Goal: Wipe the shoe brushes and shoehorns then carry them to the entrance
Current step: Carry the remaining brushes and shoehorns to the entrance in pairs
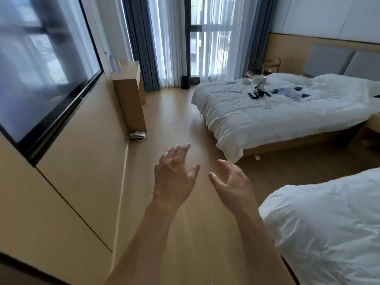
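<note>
Head view: both hands empty, raised over the wood floor (176,120). Left hand (174,173) has fingers straight and slightly apart; right hand (232,182) has fingers loosely curved and spread, holding nothing. Small dark items lie scattered on the far bed (267,112) (too small to tell if they're brushes or shoehorns). Near bed (329,223) at right, phone (137,135) on the floor by the wall.
</note>
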A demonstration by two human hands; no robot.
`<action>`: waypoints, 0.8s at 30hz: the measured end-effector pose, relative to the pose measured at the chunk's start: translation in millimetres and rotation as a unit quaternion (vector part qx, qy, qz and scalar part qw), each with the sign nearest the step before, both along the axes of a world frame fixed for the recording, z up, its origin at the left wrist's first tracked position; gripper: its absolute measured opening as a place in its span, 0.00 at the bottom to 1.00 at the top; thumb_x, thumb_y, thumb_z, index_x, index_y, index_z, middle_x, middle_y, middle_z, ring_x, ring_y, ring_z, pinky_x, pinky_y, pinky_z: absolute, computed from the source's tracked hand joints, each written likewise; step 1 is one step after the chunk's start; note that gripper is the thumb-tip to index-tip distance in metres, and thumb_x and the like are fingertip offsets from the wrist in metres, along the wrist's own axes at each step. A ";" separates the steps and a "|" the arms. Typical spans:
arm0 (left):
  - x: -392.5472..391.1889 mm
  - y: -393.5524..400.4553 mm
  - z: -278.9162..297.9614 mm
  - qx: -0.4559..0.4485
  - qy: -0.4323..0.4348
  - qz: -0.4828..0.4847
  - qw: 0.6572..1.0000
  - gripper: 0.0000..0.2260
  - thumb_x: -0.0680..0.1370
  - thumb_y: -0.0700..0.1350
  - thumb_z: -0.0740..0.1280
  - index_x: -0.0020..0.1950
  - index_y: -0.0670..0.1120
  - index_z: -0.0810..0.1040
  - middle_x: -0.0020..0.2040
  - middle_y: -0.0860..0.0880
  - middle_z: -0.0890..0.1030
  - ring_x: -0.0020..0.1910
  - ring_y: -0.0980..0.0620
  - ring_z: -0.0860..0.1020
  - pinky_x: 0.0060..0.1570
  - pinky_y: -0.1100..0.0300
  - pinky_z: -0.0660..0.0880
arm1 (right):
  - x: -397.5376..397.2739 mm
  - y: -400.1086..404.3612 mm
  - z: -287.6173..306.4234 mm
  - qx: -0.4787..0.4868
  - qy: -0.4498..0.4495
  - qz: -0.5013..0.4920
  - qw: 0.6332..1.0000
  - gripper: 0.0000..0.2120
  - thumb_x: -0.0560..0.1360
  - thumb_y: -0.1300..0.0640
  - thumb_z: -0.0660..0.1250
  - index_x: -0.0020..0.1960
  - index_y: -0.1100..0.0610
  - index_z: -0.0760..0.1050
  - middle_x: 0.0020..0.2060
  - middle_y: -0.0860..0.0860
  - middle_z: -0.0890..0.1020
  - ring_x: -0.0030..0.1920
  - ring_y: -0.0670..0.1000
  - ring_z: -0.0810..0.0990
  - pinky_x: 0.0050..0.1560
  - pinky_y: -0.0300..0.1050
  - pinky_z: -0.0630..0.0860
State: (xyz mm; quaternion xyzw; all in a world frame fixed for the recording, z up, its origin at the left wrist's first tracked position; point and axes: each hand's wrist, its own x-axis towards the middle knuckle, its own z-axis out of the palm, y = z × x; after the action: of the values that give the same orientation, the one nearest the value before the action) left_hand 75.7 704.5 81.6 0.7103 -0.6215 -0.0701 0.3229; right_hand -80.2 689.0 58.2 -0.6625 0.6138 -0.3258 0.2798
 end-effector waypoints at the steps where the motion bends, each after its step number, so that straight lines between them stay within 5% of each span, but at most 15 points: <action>1: -2.4 -21.3 4.6 0.000 -0.007 0.004 1.000 0.25 0.78 0.54 0.67 0.74 0.55 0.67 0.75 0.51 0.69 0.74 0.48 0.65 0.71 0.48 0.63 | -1.8 -23.9 4.7 -0.001 -0.004 0.006 1.000 0.26 0.78 0.45 0.68 0.74 0.48 0.69 0.73 0.49 0.72 0.73 0.50 0.69 0.71 0.46 0.66; 6: -30.0 -126.4 25.7 -0.025 -0.021 -0.003 0.999 0.25 0.78 0.53 0.68 0.74 0.53 0.68 0.74 0.50 0.69 0.74 0.48 0.65 0.71 0.49 0.64 | -25.8 -131.1 26.4 -0.013 -0.016 0.016 1.000 0.26 0.79 0.47 0.68 0.75 0.50 0.69 0.72 0.51 0.72 0.73 0.51 0.69 0.73 0.53 0.68; 10: -65.6 -193.9 19.3 -0.011 -0.016 -0.040 0.999 0.26 0.77 0.53 0.68 0.74 0.53 0.68 0.74 0.50 0.69 0.74 0.48 0.66 0.72 0.49 0.63 | -60.3 -188.5 23.8 -0.007 -0.012 -0.006 1.000 0.26 0.79 0.47 0.68 0.75 0.51 0.69 0.72 0.50 0.72 0.72 0.50 0.69 0.73 0.49 0.66; 21: -174.2 -393.2 -11.2 0.020 0.005 -0.219 0.975 0.27 0.79 0.55 0.66 0.76 0.54 0.65 0.76 0.50 0.66 0.76 0.48 0.62 0.74 0.47 0.60 | -175.8 -329.9 -2.5 0.002 0.029 -0.185 0.982 0.26 0.78 0.44 0.67 0.74 0.48 0.69 0.71 0.48 0.73 0.71 0.49 0.69 0.66 0.42 0.66; 24: -197.2 -456.7 -12.6 0.030 -0.001 -0.268 0.963 0.27 0.79 0.56 0.64 0.77 0.56 0.63 0.77 0.53 0.64 0.76 0.49 0.61 0.74 0.46 0.59 | -196.9 -379.8 -3.3 0.006 0.038 -0.237 0.971 0.26 0.78 0.44 0.67 0.75 0.48 0.68 0.73 0.48 0.71 0.73 0.50 0.68 0.71 0.48 0.68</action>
State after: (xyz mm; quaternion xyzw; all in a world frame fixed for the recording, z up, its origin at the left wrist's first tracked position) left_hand -121.5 247.8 68.9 0.5270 -0.7872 -0.1719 0.2703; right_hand -277.1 309.2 54.9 -0.5080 0.7657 -0.3535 0.1752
